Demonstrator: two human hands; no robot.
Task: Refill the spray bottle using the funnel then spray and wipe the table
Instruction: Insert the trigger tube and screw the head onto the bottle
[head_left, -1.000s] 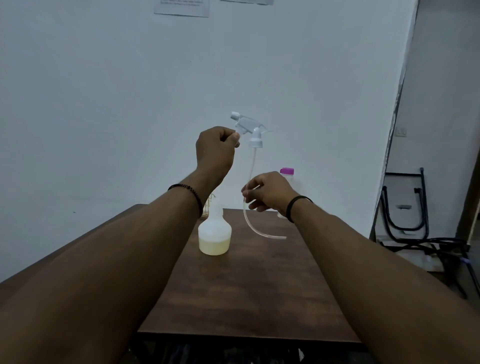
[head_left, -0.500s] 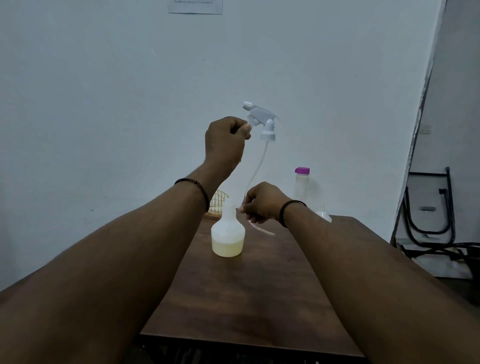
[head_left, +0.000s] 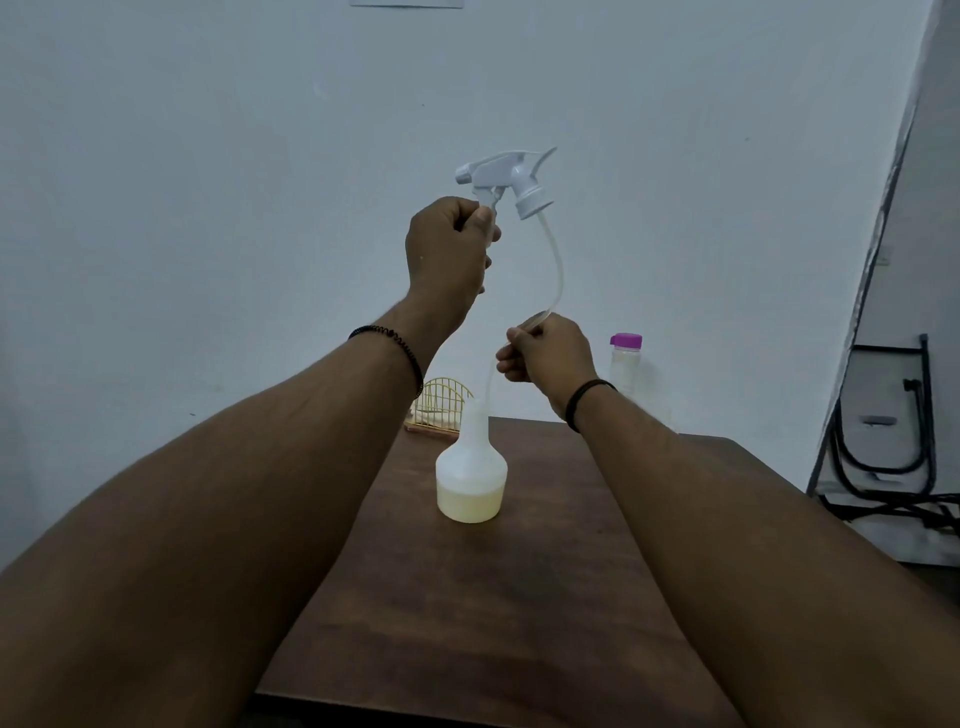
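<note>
A white spray bottle (head_left: 471, 475) without its cap stands on the brown table (head_left: 519, 597), holding a little pale yellow liquid. My left hand (head_left: 448, 247) holds the white trigger head (head_left: 506, 179) high above it by the trigger lever. A clear dip tube (head_left: 555, 270) curves down from the head. My right hand (head_left: 548, 356) pinches the tube low down, and its end points into the bottle's neck. No funnel shows.
A clear bottle with a purple cap (head_left: 626, 366) stands at the table's back right. A yellow wire rack (head_left: 441, 402) sits at the back behind the spray bottle. Black metal frames (head_left: 883, 441) lean against the wall on the right.
The trigger head has tilted and my right hand has brought the tube's loose end from beside the bottle to over its neck. The camera view has shifted.
</note>
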